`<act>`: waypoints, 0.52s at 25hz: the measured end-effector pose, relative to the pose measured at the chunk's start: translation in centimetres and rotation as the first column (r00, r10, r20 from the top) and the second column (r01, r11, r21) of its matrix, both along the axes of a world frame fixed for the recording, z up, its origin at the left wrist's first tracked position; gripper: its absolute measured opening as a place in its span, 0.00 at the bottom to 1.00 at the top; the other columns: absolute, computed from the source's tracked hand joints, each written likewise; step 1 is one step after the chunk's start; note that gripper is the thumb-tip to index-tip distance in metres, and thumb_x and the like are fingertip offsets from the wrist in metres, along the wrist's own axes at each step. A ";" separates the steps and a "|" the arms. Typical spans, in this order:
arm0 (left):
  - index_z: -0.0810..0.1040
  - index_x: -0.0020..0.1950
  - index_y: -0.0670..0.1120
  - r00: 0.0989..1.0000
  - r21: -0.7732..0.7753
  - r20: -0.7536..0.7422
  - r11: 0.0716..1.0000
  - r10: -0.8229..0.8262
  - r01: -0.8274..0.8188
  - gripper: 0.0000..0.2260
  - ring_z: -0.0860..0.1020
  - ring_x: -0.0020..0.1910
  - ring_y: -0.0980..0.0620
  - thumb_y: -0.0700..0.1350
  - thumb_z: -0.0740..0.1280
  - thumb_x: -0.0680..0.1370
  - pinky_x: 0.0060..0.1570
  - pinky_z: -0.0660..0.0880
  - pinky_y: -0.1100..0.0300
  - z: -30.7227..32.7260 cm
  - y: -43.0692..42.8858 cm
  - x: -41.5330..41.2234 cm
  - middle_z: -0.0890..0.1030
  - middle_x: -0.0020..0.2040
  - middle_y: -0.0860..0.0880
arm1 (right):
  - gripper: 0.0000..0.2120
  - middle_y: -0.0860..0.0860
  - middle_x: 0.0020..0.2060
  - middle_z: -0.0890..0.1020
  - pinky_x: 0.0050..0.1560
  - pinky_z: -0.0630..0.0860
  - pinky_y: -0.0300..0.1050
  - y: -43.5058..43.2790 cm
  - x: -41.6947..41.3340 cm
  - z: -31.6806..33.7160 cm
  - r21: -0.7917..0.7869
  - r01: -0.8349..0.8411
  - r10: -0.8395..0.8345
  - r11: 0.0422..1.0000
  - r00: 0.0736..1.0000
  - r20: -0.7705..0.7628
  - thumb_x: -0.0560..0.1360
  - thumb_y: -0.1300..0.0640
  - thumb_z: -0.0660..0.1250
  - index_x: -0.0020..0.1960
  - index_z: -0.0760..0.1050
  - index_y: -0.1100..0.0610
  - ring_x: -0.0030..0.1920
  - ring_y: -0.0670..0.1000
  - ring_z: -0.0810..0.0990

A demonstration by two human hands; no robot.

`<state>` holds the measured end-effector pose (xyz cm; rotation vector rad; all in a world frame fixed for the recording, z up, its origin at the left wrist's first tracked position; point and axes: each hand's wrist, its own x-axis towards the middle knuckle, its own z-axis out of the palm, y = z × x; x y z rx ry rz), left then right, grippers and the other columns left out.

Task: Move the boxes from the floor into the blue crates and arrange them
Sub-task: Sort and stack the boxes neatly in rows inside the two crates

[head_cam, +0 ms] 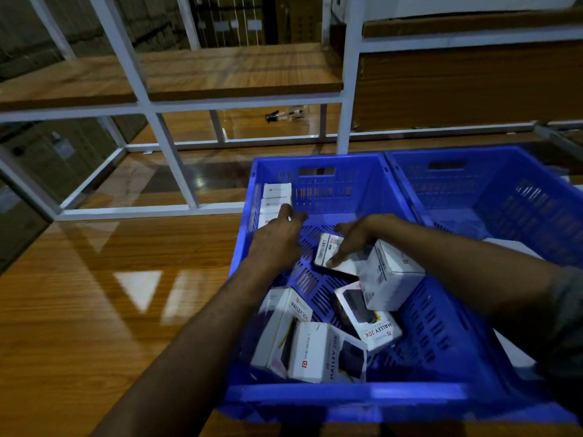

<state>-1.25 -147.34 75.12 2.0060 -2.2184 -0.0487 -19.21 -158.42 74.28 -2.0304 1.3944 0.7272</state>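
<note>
Head view shows the right hand (350,244) reaching down into the near blue crate (347,395). Its fingers curl over a small white box (328,252), thumb at the near edge, and the box is tilted. Left of it, the left hand (279,239) lies palm down, fingers loosely straight and holding nothing. Its fingertips are at the nearest of three white boxes (276,197) standing in a row in the far left corner; contact cannot be told. Both forearms stretch in from the near side. Just beside the right wrist stands one white box (391,275), leaning on a flat box marked HALLEY 20K (372,323). Nearer than the left hand, two more such boxes (315,351) lie tumbled against the near wall. That makes eight boxes in this crate. A second blue crate (492,190) sits just beside it, beyond the right arm. Past both hands stands a white-framed rack (345,99) with wooden shelves.
</note>
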 end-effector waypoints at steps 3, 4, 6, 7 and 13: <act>0.73 0.71 0.52 0.997 0.068 -0.076 0.998 -0.010 0.015 0.20 0.79 0.60 0.42 0.47 0.65 0.79 0.51 0.77 0.50 0.4 0.1 -0.2 0.78 0.65 0.48 | 0.53 0.48 0.81 0.53 0.73 0.68 0.51 0.6 0.5 -0.1 0.024 -0.116 0.117 0.993 0.993 -0.027 0.70 0.34 0.74 0.83 0.49 0.49 0.78 0.56 0.61; 0.75 0.68 0.53 0.996 0.087 -0.087 0.996 0.009 -0.002 0.17 0.79 0.60 0.43 0.48 0.64 0.79 0.51 0.77 0.51 0.4 0.3 -0.2 0.80 0.62 0.48 | 0.50 0.48 0.79 0.58 0.71 0.69 0.50 0.6 0.6 0.0 0.016 -0.131 0.131 0.991 0.991 -0.029 0.68 0.34 0.76 0.81 0.55 0.48 0.77 0.55 0.64; 0.79 0.64 0.53 0.994 0.116 -0.098 0.993 0.040 -0.029 0.14 0.80 0.58 0.43 0.49 0.64 0.79 0.49 0.75 0.54 0.2 0.4 -0.1 0.83 0.58 0.48 | 0.45 0.48 0.71 0.71 0.64 0.75 0.49 0.4 0.1 0.3 -0.039 -0.084 0.085 0.996 0.996 0.040 0.63 0.35 0.80 0.73 0.64 0.49 0.67 0.54 0.76; 0.80 0.63 0.52 0.991 0.135 -0.124 0.990 0.049 -0.032 0.13 0.80 0.58 0.43 0.50 0.65 0.79 0.48 0.74 0.55 0.1 0.4 -0.1 0.83 0.57 0.47 | 0.45 0.49 0.68 0.74 0.63 0.77 0.50 0.4 -0.4 0.7 -0.074 -0.040 0.047 0.996 0.994 0.100 0.62 0.37 0.81 0.71 0.66 0.52 0.63 0.54 0.78; 0.80 0.59 0.46 0.668 0.320 -0.719 0.945 0.193 0.071 0.21 0.84 0.45 0.45 0.63 0.62 0.81 0.41 0.81 0.51 0.6 0.4 -1.6 0.85 0.50 0.42 | 0.29 0.54 0.54 0.83 0.53 0.83 0.57 1.2 -2.6 4.2 -0.118 0.193 -0.114 0.974 0.871 0.478 0.65 0.50 0.83 0.59 0.75 0.57 0.53 0.56 0.84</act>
